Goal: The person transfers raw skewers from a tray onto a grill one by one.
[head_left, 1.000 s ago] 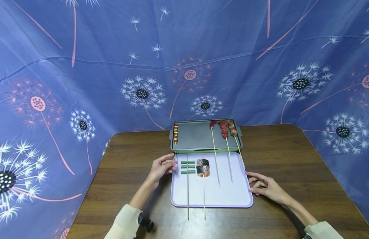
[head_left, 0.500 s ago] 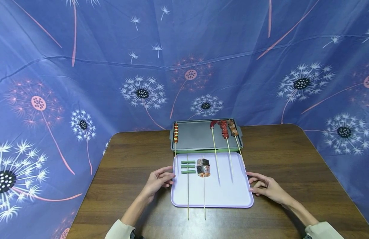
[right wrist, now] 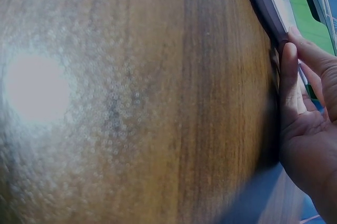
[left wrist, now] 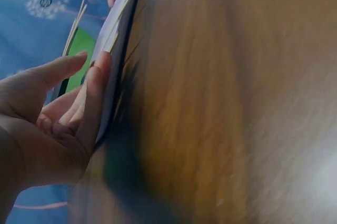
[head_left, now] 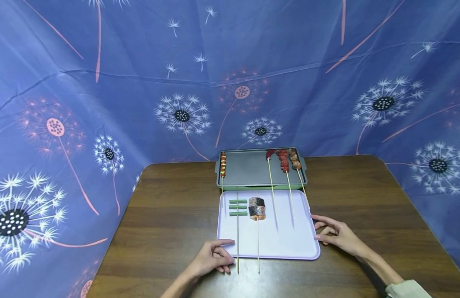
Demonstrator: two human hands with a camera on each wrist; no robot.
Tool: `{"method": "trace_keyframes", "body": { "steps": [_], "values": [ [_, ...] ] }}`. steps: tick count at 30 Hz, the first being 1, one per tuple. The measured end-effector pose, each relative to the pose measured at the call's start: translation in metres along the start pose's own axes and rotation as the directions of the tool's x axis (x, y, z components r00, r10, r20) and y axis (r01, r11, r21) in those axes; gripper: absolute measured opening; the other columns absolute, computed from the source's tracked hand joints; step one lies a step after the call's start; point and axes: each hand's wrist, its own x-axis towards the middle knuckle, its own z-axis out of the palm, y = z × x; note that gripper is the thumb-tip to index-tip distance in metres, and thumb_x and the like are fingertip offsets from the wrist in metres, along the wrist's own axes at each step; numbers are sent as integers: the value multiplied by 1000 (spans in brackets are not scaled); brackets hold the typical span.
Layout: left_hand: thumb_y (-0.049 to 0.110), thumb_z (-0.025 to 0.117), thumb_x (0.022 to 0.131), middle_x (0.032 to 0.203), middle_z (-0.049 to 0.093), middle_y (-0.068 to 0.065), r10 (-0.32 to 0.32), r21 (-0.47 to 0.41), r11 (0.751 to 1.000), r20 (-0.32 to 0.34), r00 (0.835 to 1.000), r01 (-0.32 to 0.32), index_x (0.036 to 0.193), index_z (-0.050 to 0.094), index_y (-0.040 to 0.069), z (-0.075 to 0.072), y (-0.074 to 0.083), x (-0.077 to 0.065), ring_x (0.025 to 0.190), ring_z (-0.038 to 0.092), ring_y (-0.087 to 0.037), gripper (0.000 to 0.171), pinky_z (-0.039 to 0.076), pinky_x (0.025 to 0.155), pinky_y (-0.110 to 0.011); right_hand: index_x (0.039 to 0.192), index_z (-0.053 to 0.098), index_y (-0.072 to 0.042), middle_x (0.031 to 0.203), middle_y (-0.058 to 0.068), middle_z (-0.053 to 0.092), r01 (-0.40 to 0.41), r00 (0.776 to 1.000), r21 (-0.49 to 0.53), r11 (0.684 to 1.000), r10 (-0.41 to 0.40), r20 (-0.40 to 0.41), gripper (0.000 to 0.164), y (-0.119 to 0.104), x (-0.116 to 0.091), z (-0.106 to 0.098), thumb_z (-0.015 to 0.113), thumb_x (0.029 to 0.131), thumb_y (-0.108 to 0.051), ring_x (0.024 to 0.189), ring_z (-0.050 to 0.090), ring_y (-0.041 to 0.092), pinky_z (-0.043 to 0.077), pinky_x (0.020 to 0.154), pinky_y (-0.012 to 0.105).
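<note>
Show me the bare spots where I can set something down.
Grill: its middle, between the left skewer and the right three skewers. Tray: front right, between the thick skewer and the right hand. Table: left of the tray, beyond the left hand. Crowded: the grill's right end, the tray's back left.

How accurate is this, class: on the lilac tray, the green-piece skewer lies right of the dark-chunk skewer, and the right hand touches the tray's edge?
One thing is wrong: the head view shows the green-piece skewer lying left of the dark-chunk skewer. The rest holds: both lie on the lilac tray, and the right hand touches its edge.
</note>
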Motion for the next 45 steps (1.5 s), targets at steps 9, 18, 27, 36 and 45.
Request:
{"method": "trace_keyframes", "body": {
  "steps": [9,18,27,36,45],
  "values": [
    [0,71,92,98,72,-36,-11,-40,999,-24,1000,10,148,38,-16,22,-4,-9,62,70,-4,67,56,57,-17,140,42,19,110,4,67,21,1000,-7,1000,-21,-2,58,2,2,0,69,91,7,80,67,-1,58,62,24],
    [3,74,90,99,75,-29,-61,-114,992,-88,994,50,151,36,-11,33,-10,-6,70,74,-9,73,57,61,-19,141,44,17,110,3,68,21,1000,-8,1000,-21,-9,57,2,2,0,69,91,7,80,67,-1,58,61,25],
    [0,73,89,102,76,-26,-85,-178,982,-79,993,70,149,38,-12,34,-12,-5,75,76,-11,71,58,65,-19,139,44,19,108,6,67,25,1000,-17,1000,-26,-18,57,0,4,1,70,90,7,76,65,-2,56,59,24],
    [-2,73,89,100,78,-18,-91,-223,972,-63,994,75,149,41,-8,31,-11,-7,74,75,-11,68,58,64,-18,142,42,18,111,9,67,-1,1000,-10,1000,1,-3,57,0,1,1,68,93,5,82,68,1,59,64,24],
    [-3,72,89,103,78,-18,-93,-226,970,-33,995,83,151,38,-8,29,-6,-12,77,76,-11,71,57,64,-17,142,43,18,111,4,67,-7,1000,-5,1000,7,-12,57,1,0,0,68,92,5,83,69,0,59,64,24]
  ]
}}
